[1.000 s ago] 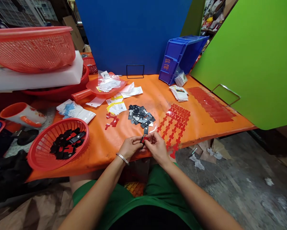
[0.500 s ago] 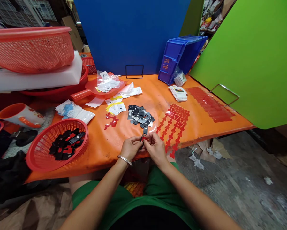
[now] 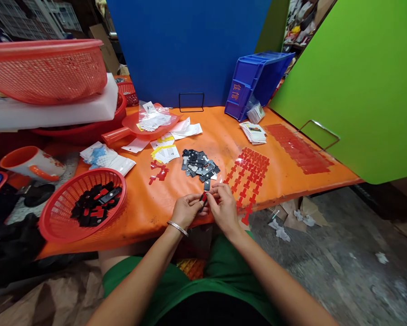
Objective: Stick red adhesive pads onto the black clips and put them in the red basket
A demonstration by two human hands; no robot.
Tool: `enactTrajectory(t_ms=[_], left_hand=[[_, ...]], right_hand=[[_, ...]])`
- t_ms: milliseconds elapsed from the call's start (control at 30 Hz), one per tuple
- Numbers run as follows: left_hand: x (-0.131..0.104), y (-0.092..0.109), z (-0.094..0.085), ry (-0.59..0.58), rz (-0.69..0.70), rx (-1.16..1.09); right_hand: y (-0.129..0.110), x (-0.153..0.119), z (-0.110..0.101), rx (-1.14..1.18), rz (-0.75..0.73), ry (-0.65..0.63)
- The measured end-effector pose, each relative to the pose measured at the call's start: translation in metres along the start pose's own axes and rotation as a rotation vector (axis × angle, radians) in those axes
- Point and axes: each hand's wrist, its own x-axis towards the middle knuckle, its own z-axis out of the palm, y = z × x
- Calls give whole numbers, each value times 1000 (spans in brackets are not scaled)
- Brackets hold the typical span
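Observation:
In front of me, at the table's near edge, my left hand pinches a small flat black plate with a red patch on its face. My right hand is closed at the plate's upper end, thumb and fingertips close together against it; the exact contact is partly hidden. Just beyond my fingers lies a pile of black and grey plates. To the right is a clear sheet with rows of red T-shaped stickers. Left of the pile sit several loose red pieces.
A red basket with black and red pieces stands at left, near an orange-and-white mug. A red dustpan holds bagged papers. Behind are a blue bin, a card stack and red sheets. Blue and green panels border the table.
My right hand has shifted slightly up and away from the plate's lower part, and more of the red patch shows. My left hand keeps its grip in almost the same place.

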Motion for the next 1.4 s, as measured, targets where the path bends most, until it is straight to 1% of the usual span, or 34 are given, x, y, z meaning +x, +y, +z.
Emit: enactTrajectory(t_ms=[367, 567, 633, 733, 800, 900, 967, 1067, 1133, 1200, 1300, 1333, 1400], left_hand=[[-1, -1, -2, 0, 5, 5], [-2, 2, -2, -26, 6, 27], [-3, 3, -2, -35, 6, 31], [-5, 4, -3, -38, 12, 30], [-5, 4, -4, -31, 13, 31], [-5, 3, -5, -33, 25, 34], [-4, 2, -8, -69, 42, 34], [-2, 0, -14, -163, 61, 37], [-2, -1, -16, -210, 70, 42], [-4, -1, -17, -237, 73, 56], [-16, 11, -19, -232, 97, 101], [-23, 19, -23, -209, 127, 126], [-38, 41, -38, -107, 238, 208]], right_hand=[[1, 1, 4, -69, 17, 7], [1, -1, 6, -115, 19, -3], [2, 0, 6, -123, 49, 4], [4, 3, 2, -110, 140, 17], [5, 7, -1, -97, 172, -31], [3, 11, -6, -139, 164, -148], [2, 14, -7, -147, 172, -193], [2, 17, -6, -85, 212, -237], [2, 19, -5, -70, 225, -234], [1, 19, -5, -71, 213, -198], [-2, 19, -10, -28, 175, -173], [-2, 20, -12, -19, 158, -171], [0, 22, -16, -40, 111, -164]])
